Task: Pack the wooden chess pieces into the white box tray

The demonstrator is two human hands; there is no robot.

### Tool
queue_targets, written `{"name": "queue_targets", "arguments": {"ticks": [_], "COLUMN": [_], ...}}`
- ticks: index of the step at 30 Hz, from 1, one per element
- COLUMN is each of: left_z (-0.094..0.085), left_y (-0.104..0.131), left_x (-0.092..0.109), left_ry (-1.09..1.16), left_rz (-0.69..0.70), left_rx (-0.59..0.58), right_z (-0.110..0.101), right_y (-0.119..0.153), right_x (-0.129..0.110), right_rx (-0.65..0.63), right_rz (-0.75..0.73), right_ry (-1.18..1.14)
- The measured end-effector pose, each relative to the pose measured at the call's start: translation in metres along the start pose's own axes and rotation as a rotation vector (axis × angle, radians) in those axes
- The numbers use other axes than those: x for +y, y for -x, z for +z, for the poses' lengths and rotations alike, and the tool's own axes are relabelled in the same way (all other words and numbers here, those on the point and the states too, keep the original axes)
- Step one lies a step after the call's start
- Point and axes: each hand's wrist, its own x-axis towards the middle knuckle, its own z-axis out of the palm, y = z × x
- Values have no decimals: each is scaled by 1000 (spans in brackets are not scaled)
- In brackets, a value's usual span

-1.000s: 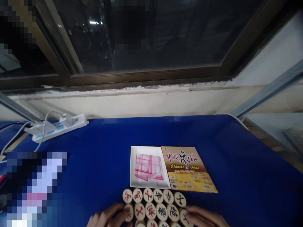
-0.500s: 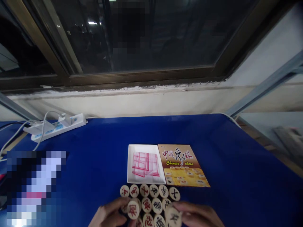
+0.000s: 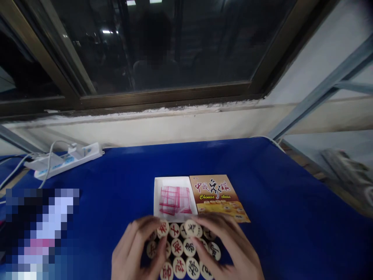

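My left hand (image 3: 140, 247) pinches a round wooden chess piece with a red character (image 3: 162, 229) between thumb and fingertips, raised over the back row. In my right hand (image 3: 225, 243) is a chess piece with a black character (image 3: 191, 228), held the same way. Below and between the hands, Chinese chess pieces (image 3: 177, 247) lie in rows, red characters mostly on the left and black on the right. My fingers hide some of them. Just behind the rows sits an open white box (image 3: 156, 202) with a folded clear sheet printed in red lines (image 3: 175, 200).
Beside the box lies its printed lid (image 3: 223, 198), marked Chinese chess. A white power strip (image 3: 87, 153) with cables is at the back left of the blue table (image 3: 276, 217). A blurred, pixelated object (image 3: 49, 221) lies at the left. A window and wall stand behind.
Both hands have moved forward with their pieces, from the middle rows to over the back row near the box. The camera view has shifted slightly.
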Motion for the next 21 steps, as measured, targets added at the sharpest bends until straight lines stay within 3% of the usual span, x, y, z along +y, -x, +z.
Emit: {"name": "queue_targets", "arguments": {"ticks": [6,14,21], "left_z": [1,4,5], "left_y": [-18,-11,-13], "left_x": [-23,-29,-31], "left_ry": [-144,-193,-192], "left_rz": [45,97,79], "left_rx": [-48,-173,-214], "right_z": [5,4,5], "right_y": [-15,-20,-19], "right_x": [15,16,21], "right_rx": [-53,-157,-210], "right_rz": [-15,-121,-72], "right_ry": [118,128,119]}}
